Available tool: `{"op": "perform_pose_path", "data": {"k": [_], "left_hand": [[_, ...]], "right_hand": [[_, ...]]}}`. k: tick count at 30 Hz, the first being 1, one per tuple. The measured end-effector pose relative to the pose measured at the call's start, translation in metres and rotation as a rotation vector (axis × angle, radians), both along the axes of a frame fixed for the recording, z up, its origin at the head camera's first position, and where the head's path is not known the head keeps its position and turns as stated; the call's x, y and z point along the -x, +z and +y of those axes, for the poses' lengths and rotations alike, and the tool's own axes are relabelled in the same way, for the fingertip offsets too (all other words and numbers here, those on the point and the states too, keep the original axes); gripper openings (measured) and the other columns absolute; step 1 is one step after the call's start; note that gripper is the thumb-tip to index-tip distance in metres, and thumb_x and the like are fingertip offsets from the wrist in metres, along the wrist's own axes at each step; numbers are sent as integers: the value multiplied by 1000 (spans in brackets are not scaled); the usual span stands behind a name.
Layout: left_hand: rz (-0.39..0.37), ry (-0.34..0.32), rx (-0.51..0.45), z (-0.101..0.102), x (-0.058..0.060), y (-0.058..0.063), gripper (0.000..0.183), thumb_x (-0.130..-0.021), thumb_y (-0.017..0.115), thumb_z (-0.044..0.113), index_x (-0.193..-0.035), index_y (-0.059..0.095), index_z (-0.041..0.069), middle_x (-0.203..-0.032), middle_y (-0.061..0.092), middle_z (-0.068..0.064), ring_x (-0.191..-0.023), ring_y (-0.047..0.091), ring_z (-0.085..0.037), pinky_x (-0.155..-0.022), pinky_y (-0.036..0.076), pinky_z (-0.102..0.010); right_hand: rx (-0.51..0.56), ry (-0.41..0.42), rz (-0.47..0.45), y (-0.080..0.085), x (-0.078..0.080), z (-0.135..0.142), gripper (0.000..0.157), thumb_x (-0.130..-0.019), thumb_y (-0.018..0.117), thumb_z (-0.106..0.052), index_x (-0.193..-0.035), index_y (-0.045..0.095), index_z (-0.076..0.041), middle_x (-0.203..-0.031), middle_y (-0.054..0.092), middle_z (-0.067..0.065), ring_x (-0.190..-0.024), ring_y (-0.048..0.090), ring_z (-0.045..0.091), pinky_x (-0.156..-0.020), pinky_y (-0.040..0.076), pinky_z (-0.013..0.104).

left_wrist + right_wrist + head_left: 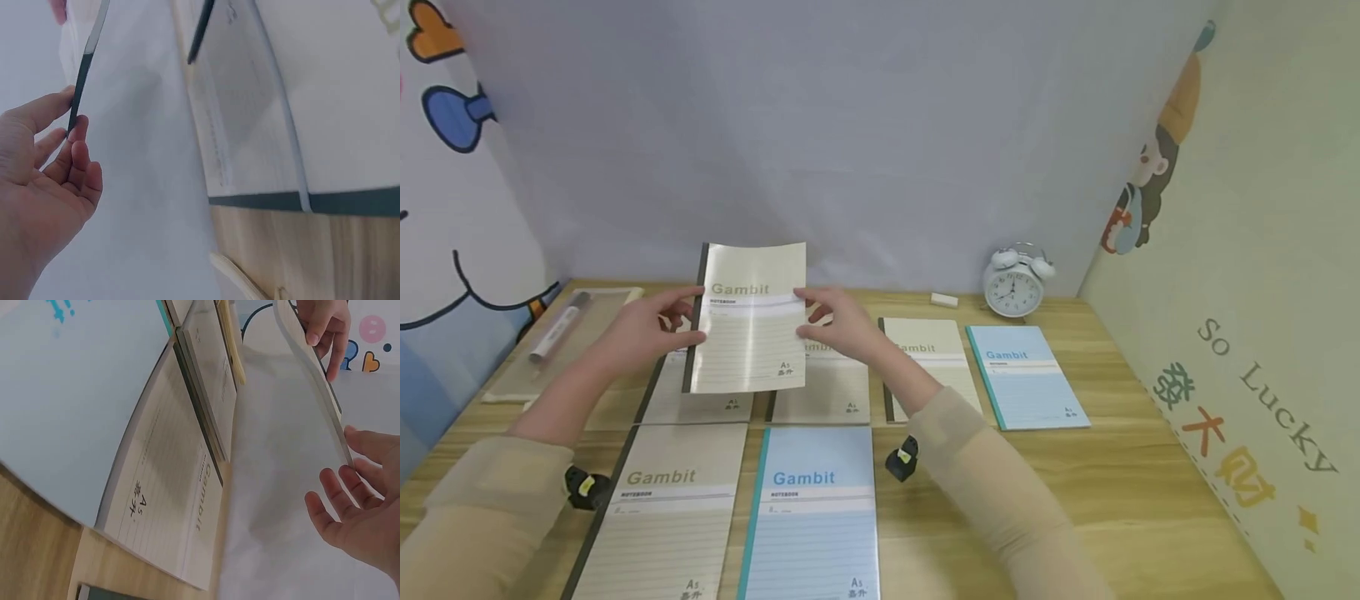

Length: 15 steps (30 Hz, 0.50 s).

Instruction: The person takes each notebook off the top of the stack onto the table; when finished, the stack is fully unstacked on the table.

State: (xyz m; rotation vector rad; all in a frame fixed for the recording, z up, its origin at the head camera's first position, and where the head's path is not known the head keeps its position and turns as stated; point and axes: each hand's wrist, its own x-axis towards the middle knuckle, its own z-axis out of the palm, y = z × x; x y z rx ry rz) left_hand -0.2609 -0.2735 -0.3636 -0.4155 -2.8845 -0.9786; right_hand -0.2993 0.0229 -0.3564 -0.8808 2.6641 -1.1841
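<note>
Both hands hold up a beige Gambit notebook (748, 333) with a dark spine, raised over the back row. My left hand (640, 329) pinches its spine edge, thumb on one side and fingers on the other, as the left wrist view shows at the dark binding (81, 81). Its opposite edge is pinched by my right hand (842, 325); in the right wrist view the notebook (306, 356) looks slightly bowed. Partly hidden below lie a beige notebook (700, 408) and another beige one (820, 400). Nearer me are a beige notebook (662, 517) and a blue notebook (812, 525).
Farther right lie a beige notebook (932, 358) and a blue notebook (1030, 375). A white alarm clock (1013, 283) and a small white block (943, 300) stand near the back wall. At left, a marker (559, 327) lies on a translucent pouch (595, 333).
</note>
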Motion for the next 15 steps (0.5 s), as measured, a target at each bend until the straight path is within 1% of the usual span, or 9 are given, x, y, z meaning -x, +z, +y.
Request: {"op": "perform_pose_path", "data": {"k": [3,7,9,13,15], "left_hand": [[13,-10,-10,8,-2,6,73,-85,70,37,-144,38,7,-107,58,-13,-89,51,-24,-70,43,-31],[50,-9,-14,23,-7,14,70,-84,72,32,-141,42,7,-102,60,-11,-86,50,-23,-69,41,-32],[69,-13,-11,31,-10,19,69,-83,72,32,-140,43,6,-100,60,-11,-86,50,-23,-69,40,-32],[85,-10,10,47,-17,30,68,-84,71,35,-141,44,9,-101,60,-10,-86,52,-24,-70,42,-35],[86,-9,1,55,-20,34,67,-84,71,34,-141,44,11,-101,60,-10,-86,52,-23,-71,42,-35]], "right_hand": [[4,0,2,5,0,9,59,-87,69,-18,-141,46,-15,-125,51,5,-105,56,17,-85,49,23],[28,8,-3,12,-2,24,58,-86,70,-17,-140,47,-14,-123,52,4,-105,56,17,-87,49,26],[36,13,-8,16,-4,33,58,-86,70,-17,-139,47,-14,-121,52,4,-105,56,18,-89,48,27],[49,26,-6,28,-9,51,58,-86,70,-17,-139,48,-13,-118,53,4,-104,55,19,-92,48,33],[53,34,1,33,-11,60,57,-86,70,-16,-139,48,-13,-117,53,5,-104,54,19,-93,47,36]]}}
